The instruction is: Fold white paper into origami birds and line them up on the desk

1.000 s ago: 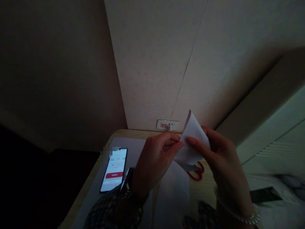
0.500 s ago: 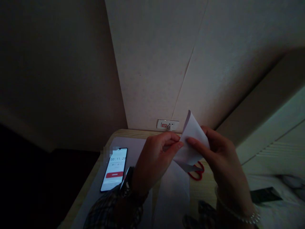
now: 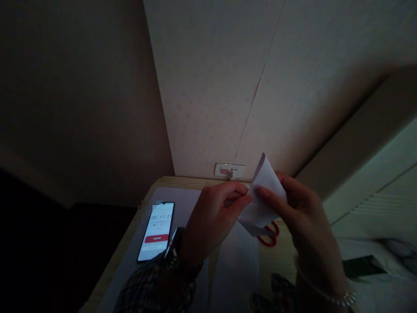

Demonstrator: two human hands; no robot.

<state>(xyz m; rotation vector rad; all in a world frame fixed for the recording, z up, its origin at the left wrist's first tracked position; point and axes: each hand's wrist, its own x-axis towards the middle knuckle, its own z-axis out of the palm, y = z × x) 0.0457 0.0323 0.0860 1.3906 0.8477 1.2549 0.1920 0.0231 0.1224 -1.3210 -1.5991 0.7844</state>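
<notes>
"So, what could go wrong?"
"The folded paper [image 3: 266, 177], held up above the table [image 3: 282, 263], might crease crookedly if pulled unevenly."
"And the pose?"
"The left hand [image 3: 213, 217] pinches its left edge between thumb and fingertips; the right hand [image 3: 304, 213] clasps the other side, thumb laid across the front."

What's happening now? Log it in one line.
left hand: pinching folded paper; right hand: gripping it; scissors: on table, partly hidden; phone: lit
</notes>
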